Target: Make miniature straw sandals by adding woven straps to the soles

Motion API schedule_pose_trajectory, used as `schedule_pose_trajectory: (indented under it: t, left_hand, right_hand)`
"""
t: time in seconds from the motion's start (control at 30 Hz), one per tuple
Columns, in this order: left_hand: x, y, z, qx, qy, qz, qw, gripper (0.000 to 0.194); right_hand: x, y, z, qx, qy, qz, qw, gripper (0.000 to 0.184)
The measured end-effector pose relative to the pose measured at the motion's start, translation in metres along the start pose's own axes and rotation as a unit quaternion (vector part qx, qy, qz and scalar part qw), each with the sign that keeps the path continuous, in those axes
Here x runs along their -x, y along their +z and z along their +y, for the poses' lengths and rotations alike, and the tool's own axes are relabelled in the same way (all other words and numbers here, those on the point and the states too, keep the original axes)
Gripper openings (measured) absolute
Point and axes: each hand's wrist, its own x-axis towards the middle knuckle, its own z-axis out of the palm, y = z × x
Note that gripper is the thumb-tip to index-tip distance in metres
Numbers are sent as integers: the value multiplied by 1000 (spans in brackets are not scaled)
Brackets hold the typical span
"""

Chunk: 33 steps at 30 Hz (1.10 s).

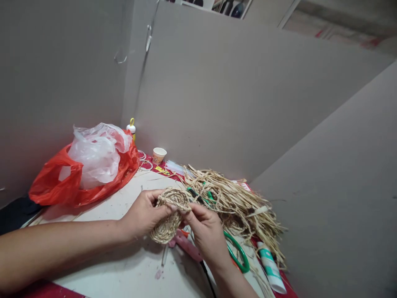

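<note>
Between both hands, above the white board, is a coiled piece of braided straw (166, 227) with rounded spiral rows. My left hand (148, 213) is closed on its left side, the thumb lying across the front. At its right edge, my right hand (204, 223) pinches a strip of the braid between thumb and fingers. Below the straw piece, a pink glue gun (187, 247) lies on the board, partly hidden by it and by my right hand. Green-handled scissors (240, 258) lie partly behind my right forearm.
A heap of dry straw strands (238, 203) spreads at the right. A red plastic bag (58, 178) holding clear plastic stands at the left. Behind are a paper cup (159, 155), clear glue sticks (176, 167) and grey partitions (198, 95). A white-and-green roll (271, 267) lies near right.
</note>
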Motion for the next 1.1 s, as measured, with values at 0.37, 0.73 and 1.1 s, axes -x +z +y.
schedule_pose_trajectory:
  t: [0.37,0.73,1.1]
  left_hand:
    - [2,6,-8,17,-16,25,999,23]
    - [-3,4,2,55,-30,49,997,21]
    - [-8,0,7,-2,2,17,1000,22]
  right_hand:
    - [7,1,0,8,-16,-36,999,30]
    - [-1,3,-1,-110,68,-53,990,21]
    - [-6,-8,16,-101,40,37,993,28]
